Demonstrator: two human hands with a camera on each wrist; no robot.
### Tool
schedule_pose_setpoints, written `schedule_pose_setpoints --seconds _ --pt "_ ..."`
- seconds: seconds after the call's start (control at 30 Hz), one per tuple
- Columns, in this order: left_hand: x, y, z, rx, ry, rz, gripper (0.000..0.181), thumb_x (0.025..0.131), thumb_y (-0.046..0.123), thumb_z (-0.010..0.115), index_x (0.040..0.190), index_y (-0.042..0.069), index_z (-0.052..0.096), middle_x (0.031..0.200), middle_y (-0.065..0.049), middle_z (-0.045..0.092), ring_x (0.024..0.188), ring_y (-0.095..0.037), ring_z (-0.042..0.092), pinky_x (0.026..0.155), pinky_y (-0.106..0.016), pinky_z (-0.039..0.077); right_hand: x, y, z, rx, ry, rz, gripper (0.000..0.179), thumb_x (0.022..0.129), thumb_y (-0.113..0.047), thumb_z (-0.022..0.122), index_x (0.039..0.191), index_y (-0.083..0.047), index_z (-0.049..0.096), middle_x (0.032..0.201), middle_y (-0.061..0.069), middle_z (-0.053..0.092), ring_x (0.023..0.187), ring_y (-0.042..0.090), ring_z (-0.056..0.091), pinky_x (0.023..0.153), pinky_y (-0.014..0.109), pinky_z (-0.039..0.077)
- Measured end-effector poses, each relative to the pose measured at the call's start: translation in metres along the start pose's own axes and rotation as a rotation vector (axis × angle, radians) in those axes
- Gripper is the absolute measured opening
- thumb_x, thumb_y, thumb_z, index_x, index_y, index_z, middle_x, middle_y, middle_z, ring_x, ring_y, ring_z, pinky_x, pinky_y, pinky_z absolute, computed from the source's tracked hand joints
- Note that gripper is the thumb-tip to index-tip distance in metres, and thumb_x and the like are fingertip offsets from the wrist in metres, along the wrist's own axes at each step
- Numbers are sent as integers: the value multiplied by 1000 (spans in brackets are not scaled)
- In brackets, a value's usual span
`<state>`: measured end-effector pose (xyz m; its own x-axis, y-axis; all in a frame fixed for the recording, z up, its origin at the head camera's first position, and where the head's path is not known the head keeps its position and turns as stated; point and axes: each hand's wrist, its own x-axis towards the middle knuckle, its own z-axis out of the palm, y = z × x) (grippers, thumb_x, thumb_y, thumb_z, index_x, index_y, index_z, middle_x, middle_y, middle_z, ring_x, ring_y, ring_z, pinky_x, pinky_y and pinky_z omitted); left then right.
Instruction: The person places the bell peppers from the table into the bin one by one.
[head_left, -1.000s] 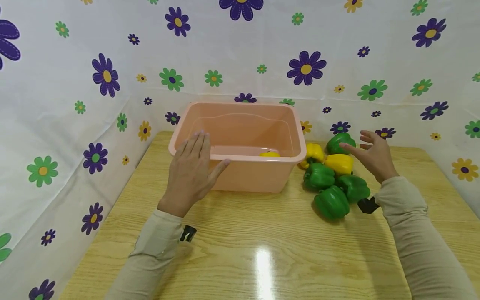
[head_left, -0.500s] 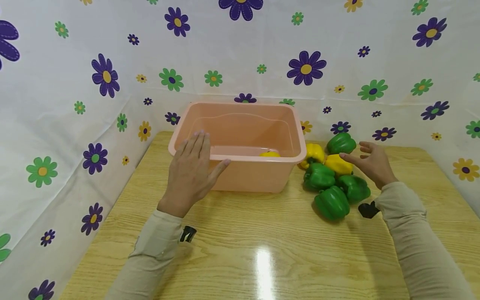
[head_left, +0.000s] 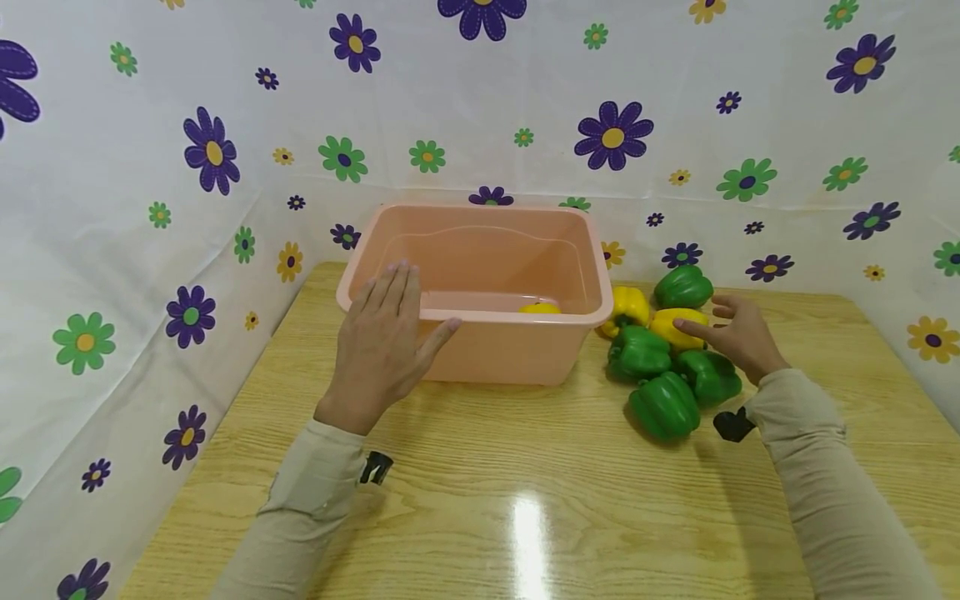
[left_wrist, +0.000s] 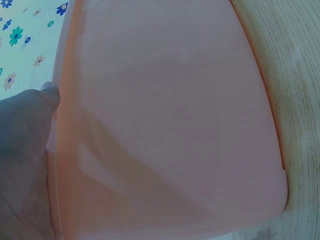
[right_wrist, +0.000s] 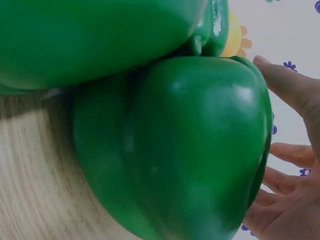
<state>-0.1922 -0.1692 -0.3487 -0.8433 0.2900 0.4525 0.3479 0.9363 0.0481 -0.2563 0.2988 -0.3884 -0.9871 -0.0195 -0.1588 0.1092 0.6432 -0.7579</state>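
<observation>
Lower than half a second ago, the right hand [head_left: 742,337] now reaches over the end of a glossy, blunt yellow bell pepper [head_left: 675,328] right of the smooth, rectangular pink plastic tub [head_left: 495,354], thumb and fingers spread; contact cannot be told. Four shiny, lobed green bell peppers [head_left: 665,407] cluster with it, also right of the tub, and a second yellow pepper [head_left: 630,307] lies just beside the tub. Inside the tub, one rounded yellow thing [head_left: 540,308] partly shows. The left hand [head_left: 378,346] rests on the tub's near rim, fingers straight and pressed together, thumb apart. Under the tub is a wood-grained desk [head_left: 480,467]; behind it, a creased white flower-printed sheet [head_left: 465,100].
</observation>
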Motion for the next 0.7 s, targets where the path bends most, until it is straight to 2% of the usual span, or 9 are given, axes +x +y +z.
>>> schedule_pose_setpoints --seconds 0.3,0.7 --pt "0 0 0 9 8 12 89 100 62 47 152 -9 35 158 -25 36 149 -37 31 124 -47 19 2 4 4 -34 -38 31 110 92 -57 68 158 9 10 156 40 22 141 57 28 112 67 31" --pt "0 0 2 4 20 13 90 100 63 48 152 -9 36 157 -25 38 148 -37 32 124 -47 20 3 7 6 -33 -60 14 105 95 -52 67 157 11 10 155 42 22 140 58 29 110 68 32"
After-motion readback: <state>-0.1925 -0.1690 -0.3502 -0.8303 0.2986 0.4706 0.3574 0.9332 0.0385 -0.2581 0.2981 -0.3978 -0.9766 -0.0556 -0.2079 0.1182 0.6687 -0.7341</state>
